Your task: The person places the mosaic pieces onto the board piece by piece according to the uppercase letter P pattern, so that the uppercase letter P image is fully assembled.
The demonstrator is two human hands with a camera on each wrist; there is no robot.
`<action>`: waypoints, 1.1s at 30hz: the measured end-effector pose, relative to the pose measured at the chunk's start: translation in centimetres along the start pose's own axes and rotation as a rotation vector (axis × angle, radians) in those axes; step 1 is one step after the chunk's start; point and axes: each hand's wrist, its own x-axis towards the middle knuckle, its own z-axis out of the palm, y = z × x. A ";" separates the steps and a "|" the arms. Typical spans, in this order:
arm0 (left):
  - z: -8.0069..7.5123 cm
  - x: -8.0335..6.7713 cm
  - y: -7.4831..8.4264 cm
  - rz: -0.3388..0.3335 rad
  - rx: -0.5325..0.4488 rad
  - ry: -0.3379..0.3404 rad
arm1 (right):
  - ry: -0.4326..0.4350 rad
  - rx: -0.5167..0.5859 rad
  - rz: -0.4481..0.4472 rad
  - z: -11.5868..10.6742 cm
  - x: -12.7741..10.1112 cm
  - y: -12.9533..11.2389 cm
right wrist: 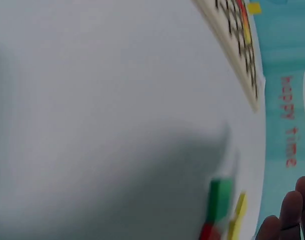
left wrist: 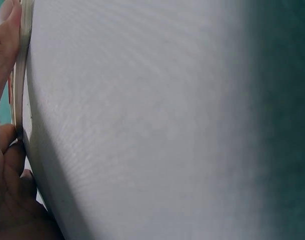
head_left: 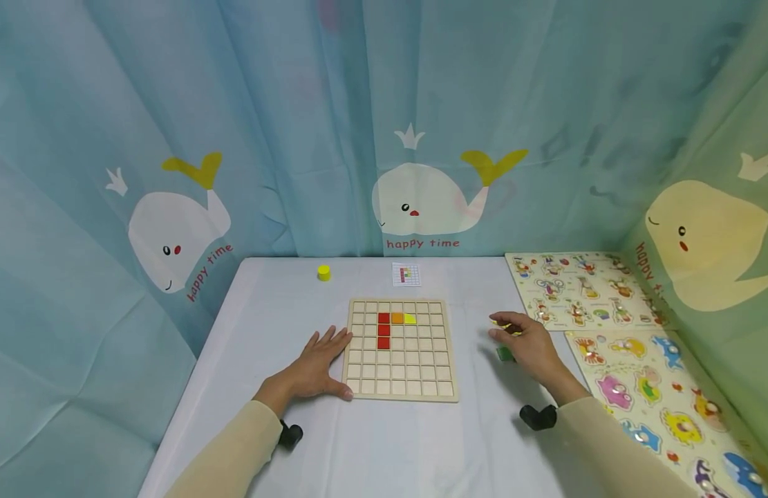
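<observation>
A square wooden grid board (head_left: 401, 392) lies on the white table. Its cells hold several red tiles (head_left: 384, 330) in a column, with an orange tile (head_left: 397, 318) and a yellow tile (head_left: 410, 319) beside the top one. My left hand (head_left: 315, 365) has its fingers spread, resting at the board's left edge with the thumb at the lower left corner. To the right of the board, my right hand (head_left: 528, 346) hovers over loose pieces, thumb and index finger apart. Under it lie a green block (right wrist: 220, 199), yellow pieces (right wrist: 237, 215) and a red piece (right wrist: 206, 232), partly hidden.
Beyond the board lie a small pattern card (head_left: 406, 274) and a yellow cylinder (head_left: 324, 273). Picture puzzle boards (head_left: 576, 290) cover the right side of the table. A blue curtain (head_left: 334, 138) with whales hangs behind.
</observation>
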 end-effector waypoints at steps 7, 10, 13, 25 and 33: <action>0.0 0.0 0.1 0.001 -0.011 0.007 | -0.067 -0.067 0.063 -2.0 -1.7 2.1; 0.0 0.0 0.0 0.000 -0.011 0.005 | -0.103 -0.106 0.095 -2.6 -2.2 3.0; 0.1 0.0 0.0 -0.001 -0.005 0.002 | -0.133 -0.137 0.124 -2.9 -2.6 3.6; 0.1 0.0 -0.2 -0.006 0.012 -0.006 | -0.164 -0.132 0.161 -2.8 -2.5 4.7; 0.0 0.0 -0.1 0.001 0.000 0.008 | -0.115 -0.193 0.166 -2.9 -1.6 5.3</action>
